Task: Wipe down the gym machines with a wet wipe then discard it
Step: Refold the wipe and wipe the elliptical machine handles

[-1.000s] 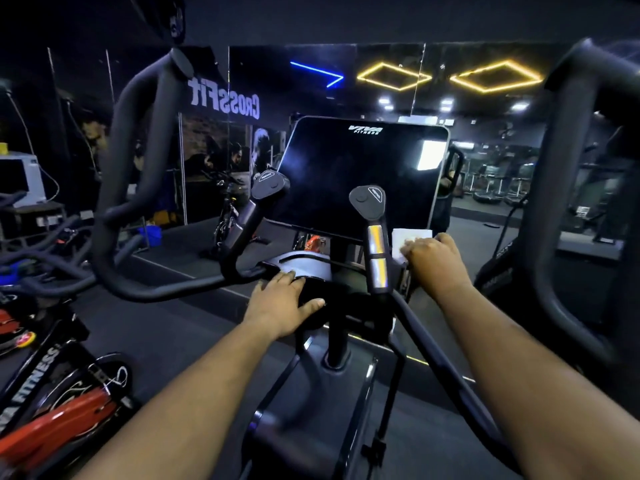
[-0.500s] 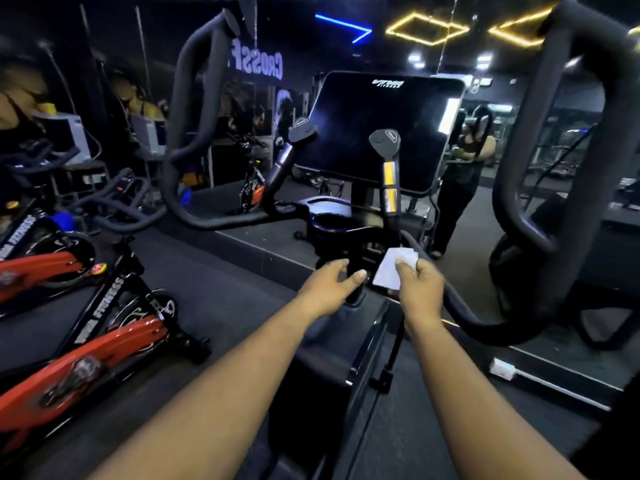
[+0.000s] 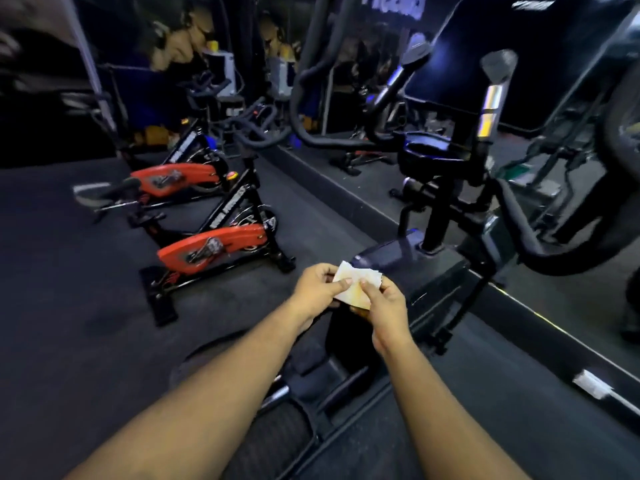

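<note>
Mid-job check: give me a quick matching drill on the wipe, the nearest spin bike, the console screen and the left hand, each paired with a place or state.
Things:
1. wet wipe
2. nearest spin bike
3. console screen
4. left hand

Places or states:
A. upper right, dark
B. pinching the wipe's left edge
C. held between both hands
D. on the floor at left, red cover

Pairs: 1-C, 2-D, 3-A, 4-B

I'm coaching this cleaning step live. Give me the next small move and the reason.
Probably refold the wet wipe to a clean face. Both the left hand and right hand pinch it away from the machine, and its surface looks yellowed, so it seems soiled.
</note>
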Demonstrator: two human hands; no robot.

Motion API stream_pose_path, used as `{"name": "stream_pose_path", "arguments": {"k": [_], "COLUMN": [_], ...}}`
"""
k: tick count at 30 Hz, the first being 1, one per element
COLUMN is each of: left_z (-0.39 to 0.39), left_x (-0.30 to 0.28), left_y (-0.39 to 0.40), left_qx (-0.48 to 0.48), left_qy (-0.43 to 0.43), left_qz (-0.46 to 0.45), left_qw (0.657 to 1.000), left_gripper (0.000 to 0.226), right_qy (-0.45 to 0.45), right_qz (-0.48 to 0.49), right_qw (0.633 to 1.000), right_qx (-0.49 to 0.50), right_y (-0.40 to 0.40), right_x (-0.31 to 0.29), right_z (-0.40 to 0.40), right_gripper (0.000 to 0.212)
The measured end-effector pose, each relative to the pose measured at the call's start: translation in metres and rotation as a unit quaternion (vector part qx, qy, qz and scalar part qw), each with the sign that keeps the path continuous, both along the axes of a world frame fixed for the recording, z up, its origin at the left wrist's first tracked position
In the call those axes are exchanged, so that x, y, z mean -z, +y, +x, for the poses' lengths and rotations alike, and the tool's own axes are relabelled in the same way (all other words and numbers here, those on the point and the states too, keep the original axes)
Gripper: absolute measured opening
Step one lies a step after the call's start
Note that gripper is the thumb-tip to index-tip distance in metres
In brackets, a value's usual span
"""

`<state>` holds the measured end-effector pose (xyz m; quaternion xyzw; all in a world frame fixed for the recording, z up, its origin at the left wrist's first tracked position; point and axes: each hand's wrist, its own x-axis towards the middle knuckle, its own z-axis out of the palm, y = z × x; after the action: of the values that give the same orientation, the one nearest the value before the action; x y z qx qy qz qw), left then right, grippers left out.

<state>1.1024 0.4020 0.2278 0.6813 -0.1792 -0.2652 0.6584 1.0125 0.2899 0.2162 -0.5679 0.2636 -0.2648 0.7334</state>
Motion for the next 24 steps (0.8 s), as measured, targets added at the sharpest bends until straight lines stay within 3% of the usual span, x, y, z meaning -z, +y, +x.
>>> {"name": "stream_pose_path", "arguments": {"k": [6,10,13,16,21,24], "left_z": [-0.068,-0.100,-0.115,-0.128,-0.133,-0.131], "left_x": [0.049,0.057,0.064,0.067,0.069,0.075], "left_y": [0.123,0.194,0.246,0.309,0.428,0.511], "left_qx": [-0.129,-0.154,-0.153,-0.145,-0.158,-0.170], "left_qy": [0.030,0.029,-0.006,-0.039,-0.119,-0.144], "left_qz": [0.024,0.048,0.073,0.102,0.139,0.165], "left_qw": [0.991,0.987,0.985,0.983,0.970,0.961], "left_gripper": [0.022,0.022,0.020,0.018,0.024,0.034], "right_qy": [0.055,0.081,0.077,0.064,0.056,0.050], "right_qz": [0.031,0.051,0.011,-0.110,-0.225,-0.204], "right_qw": [0.995,0.988,0.984,0.956,0.899,0.909], "right_qx": [-0.074,-0.120,-0.163,-0.264,-0.372,-0.361], "right_y": [0.085,0.146,0.187,0.243,0.360,0.444], "right_x": [0.059,0.089,0.097,0.088,0.080,0.082], "right_z": [-0.067,-0.093,-0.097,-0.098,-0.086,-0.077], "right_gripper": [0.009,0.011,0.033,0.045,0.014,0.013]}}
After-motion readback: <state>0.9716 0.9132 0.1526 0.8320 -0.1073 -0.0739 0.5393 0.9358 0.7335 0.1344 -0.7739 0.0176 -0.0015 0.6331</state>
